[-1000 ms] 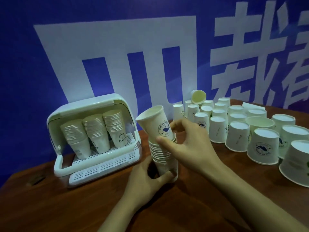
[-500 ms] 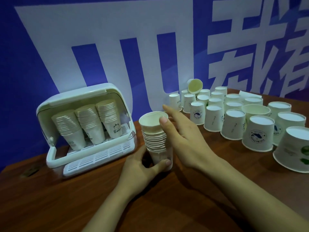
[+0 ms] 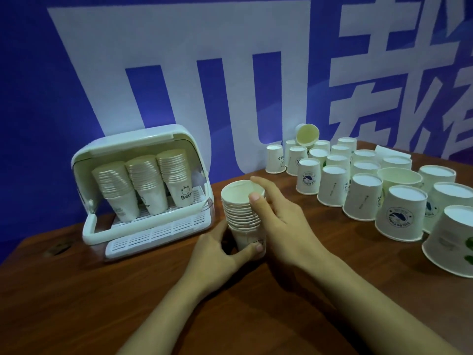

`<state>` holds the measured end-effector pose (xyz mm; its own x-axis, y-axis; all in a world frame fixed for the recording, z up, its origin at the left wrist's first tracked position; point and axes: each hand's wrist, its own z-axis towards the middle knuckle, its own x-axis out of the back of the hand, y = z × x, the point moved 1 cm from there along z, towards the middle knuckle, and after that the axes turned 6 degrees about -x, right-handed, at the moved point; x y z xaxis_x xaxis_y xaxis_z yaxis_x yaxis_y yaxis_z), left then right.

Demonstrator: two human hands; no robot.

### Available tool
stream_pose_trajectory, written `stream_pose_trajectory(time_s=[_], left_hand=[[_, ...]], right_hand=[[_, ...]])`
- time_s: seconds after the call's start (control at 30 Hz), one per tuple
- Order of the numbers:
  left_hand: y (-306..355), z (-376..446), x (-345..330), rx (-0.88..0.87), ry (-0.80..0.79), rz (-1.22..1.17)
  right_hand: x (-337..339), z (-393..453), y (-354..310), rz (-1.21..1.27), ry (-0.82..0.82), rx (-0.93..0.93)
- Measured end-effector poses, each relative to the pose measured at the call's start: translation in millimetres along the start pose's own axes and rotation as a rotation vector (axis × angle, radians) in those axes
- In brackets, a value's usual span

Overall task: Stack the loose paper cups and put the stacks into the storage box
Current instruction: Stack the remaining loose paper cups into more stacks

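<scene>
Paper cups are everywhere on a brown wooden table [image 3: 102,303] pushed against a blue wall banner [image 3: 38,73] with big white characters. Bare tabletop stretches across the near half, around both forearms, with the table's left edge falling away near the lower left corner.

At the left, near the wall, sits a white storage box [image 3: 143,190] with its curved lid tipped up and back. Three stacks of nested cups [image 3: 146,185] stand side by side on its slatted rack, mouths up.

Across the right side a crowd of loose cups [image 3: 363,185] stands upside down in rows, reaching to the right edge of view; one lies tipped on top at the back, its mouth facing us, and one larger cup in the middle sits mouth up. A strip of bare wood separates this crowd from the hands.

Between box and crowd, just right of the box's front corner, a cup stack [image 3: 244,219] stands upright on the table. The left hand [image 3: 217,252] holds its base, thumb curled across the front of the lowest cup. The right hand [image 3: 279,221] grips the upper part from the right, thumb tip lying over the top rim and fingers wrapping behind.
</scene>
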<state>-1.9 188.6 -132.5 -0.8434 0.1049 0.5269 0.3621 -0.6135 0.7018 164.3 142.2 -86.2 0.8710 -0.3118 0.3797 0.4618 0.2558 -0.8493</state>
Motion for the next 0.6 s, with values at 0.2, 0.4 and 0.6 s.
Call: stream_pose_trajectory(time_s=[0.2, 0.4, 0.6], left_hand=[[7.1, -4.5, 4.6, 0.050, 0.136, -0.032], [10.5, -12.2, 15.2, 0.218, 0.396, -0.006], [-15.7, -32.9, 63.8, 0.439, 0.617, 0.191]], right_hand=[[-15.6, -10.5, 9.5, 0.092, -0.145, -0.010], [-29.2, -17.9, 18.3, 0.085, -0.230, -0.138], [-24.9, -12.5, 23.8, 0.114, -0.222, -0.188]])
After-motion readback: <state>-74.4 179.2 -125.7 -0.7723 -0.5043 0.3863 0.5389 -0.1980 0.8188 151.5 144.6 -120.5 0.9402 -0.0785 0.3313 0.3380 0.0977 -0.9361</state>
